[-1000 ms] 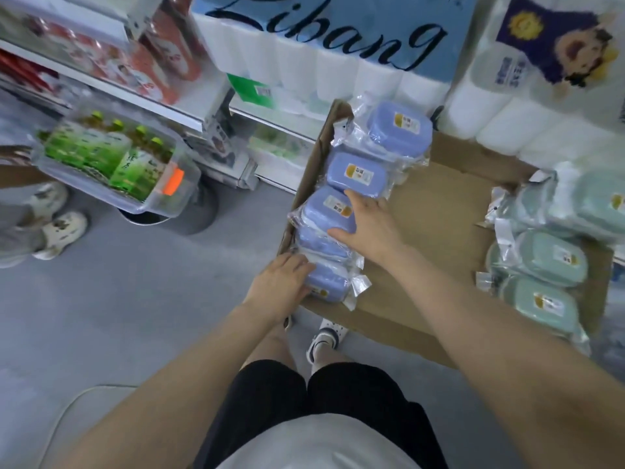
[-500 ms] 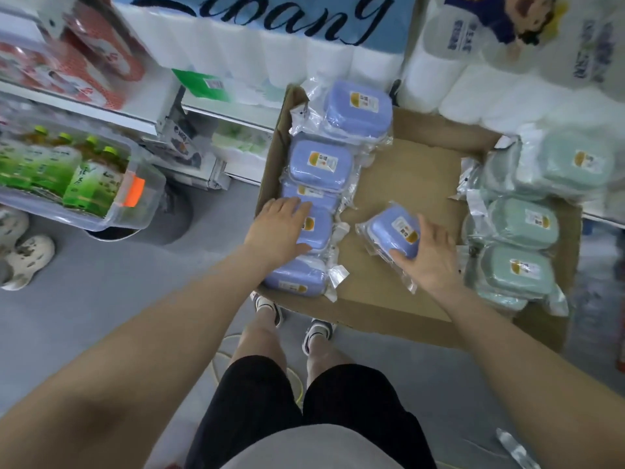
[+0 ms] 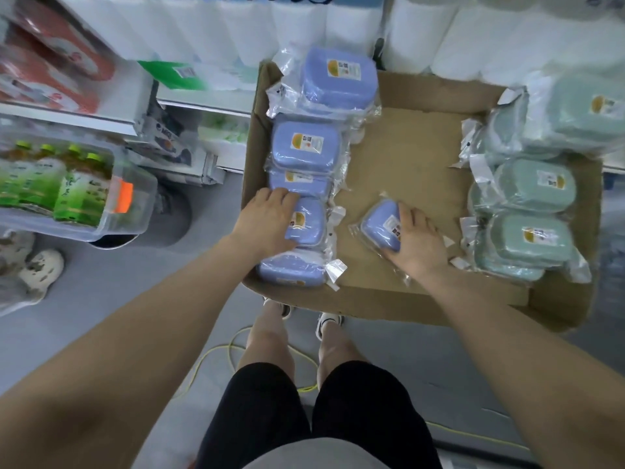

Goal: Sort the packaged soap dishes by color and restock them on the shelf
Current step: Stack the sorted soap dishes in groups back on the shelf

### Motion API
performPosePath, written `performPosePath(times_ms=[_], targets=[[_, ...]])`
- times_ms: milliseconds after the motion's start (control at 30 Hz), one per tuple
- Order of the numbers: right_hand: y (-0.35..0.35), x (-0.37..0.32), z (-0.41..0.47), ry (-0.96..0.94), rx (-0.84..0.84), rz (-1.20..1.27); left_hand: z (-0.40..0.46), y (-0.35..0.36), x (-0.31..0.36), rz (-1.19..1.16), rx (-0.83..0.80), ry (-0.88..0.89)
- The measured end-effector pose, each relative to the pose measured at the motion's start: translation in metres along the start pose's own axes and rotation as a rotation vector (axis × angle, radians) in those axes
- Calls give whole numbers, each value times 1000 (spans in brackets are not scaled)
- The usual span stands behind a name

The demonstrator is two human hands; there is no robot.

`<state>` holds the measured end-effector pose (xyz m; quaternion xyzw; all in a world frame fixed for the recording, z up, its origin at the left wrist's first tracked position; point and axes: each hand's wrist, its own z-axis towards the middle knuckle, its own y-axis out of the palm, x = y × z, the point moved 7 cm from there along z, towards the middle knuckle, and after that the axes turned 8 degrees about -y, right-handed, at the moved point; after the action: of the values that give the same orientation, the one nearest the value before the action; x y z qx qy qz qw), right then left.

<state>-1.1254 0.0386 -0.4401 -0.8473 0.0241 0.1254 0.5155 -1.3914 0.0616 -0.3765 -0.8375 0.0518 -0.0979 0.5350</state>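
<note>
Right hand (image 3: pixel 417 243) gripped one loose blue soap dish (image 3: pixel 380 228) in its clear wrapper, fingers curled over the far edge, thumb under the near side; the dish sat tilted on the bare middle of the cardboard tray (image 3: pixel 406 157). Left hand (image 3: pixel 269 223) lay flat, fingers straight, pressing on the blue row (image 3: pixel 301 184) along the tray's left side, covering a dish near the front of that row.

Blue row ran front to back, packs overlapping, the rearmost one propped against the white paper rolls (image 3: pixel 473 32). Green soap dishes (image 3: pixel 527 211) were stacked along the right side, well apart from the blue. Colours looked sorted already.

Judged step: tidying the blue group, one stray pack in hand. Next move probably calls for setting that pack beside or onto the blue row while the left hand steadies the slippery wrappers. Bin of green bottles (image 3: pixel 67 191) stood off to the left.
</note>
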Motion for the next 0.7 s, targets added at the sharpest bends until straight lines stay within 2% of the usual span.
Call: performPosePath(times_ms=[267, 700], targets=[[-63, -6, -13, -41, 194, 82, -15, -47, -9, -294, 192, -94], [-252, -82, -44, -360, 549, -37, -62, -203, -31, -300, 544, -148]])
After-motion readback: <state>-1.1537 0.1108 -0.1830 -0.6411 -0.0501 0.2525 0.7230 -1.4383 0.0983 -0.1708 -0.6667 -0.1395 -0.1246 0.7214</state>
